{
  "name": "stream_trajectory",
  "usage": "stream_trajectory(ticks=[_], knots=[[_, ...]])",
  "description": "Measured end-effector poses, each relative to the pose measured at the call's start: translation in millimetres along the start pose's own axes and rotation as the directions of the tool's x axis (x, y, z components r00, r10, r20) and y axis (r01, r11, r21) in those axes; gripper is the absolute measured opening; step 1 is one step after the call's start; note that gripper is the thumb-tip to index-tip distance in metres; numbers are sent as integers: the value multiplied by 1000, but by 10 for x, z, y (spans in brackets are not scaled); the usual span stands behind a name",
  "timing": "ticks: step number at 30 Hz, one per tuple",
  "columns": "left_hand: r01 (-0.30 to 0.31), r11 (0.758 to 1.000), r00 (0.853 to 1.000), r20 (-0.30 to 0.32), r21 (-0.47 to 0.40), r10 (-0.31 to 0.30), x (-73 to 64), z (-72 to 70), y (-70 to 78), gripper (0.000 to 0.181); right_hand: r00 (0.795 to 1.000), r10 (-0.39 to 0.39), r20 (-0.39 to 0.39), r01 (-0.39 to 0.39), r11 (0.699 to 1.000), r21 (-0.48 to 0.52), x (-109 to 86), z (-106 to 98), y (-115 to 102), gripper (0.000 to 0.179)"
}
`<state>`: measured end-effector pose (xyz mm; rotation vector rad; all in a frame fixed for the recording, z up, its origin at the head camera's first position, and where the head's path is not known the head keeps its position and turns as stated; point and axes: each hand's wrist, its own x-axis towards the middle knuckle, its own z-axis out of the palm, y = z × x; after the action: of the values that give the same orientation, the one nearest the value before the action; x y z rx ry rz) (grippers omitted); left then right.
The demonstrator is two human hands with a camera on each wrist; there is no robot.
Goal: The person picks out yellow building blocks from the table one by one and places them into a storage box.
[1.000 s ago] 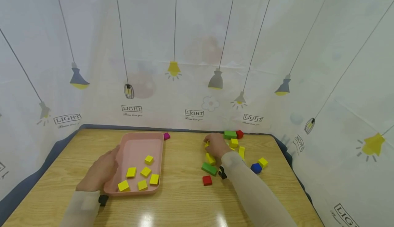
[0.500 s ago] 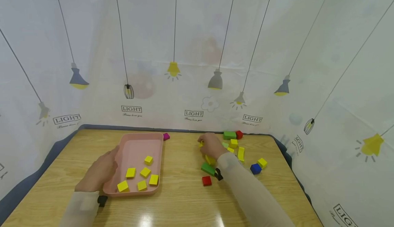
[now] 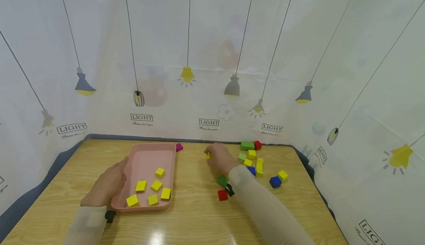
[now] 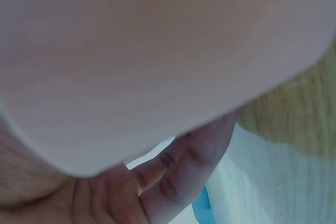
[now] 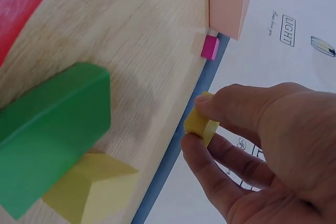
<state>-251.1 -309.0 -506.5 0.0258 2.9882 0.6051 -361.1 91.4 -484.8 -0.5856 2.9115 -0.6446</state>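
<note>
My right hand [image 3: 220,158] pinches a small yellow block [image 5: 198,123] between thumb and fingers, over the table to the right of the pink tray. In the head view only a sliver of that block shows at the fingertips. My left hand [image 3: 107,184] rests along the left outer side of the pink tray [image 3: 151,152]; in the left wrist view its extended fingers [image 4: 181,177] lie against the tray's wall. Several yellow blocks [image 3: 141,186] lie loose in the tray's nearer half. Below my right wrist sit a green block [image 5: 68,124] and another yellow block [image 5: 92,187].
A magenta block [image 3: 179,147] stands by the tray's far right corner. Right of my right arm lie several yellow blocks, a long green block [image 3: 247,146], a dark blue block [image 3: 275,182] and a red one [image 3: 258,145]. Another red block [image 3: 223,195] lies nearer. A printed curtain [image 3: 212,53] surrounds the table.
My right hand has moved left, carrying the yellow block away from the pile. Blue and light green blocks behind it have come into view. The left hand and tray have stayed put.
</note>
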Motion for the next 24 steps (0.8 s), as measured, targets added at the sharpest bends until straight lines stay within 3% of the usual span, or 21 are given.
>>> stream_trajectory(ticks=[9,17,24], knots=[[5,1000,1000,-3,0,-5,13,16,-5,68,991,-128,-35,126,991,-48,-2,56,-96,35],[6,1000,1000,-4,3,-6,25,7,-9,69,980,-194,-53,191,980,-62,-31,93,-255,35],[5,1000,1000,0,4,-5,11,15,-7,69,984,-176,-32,174,983,-57,-98,143,-434,35]])
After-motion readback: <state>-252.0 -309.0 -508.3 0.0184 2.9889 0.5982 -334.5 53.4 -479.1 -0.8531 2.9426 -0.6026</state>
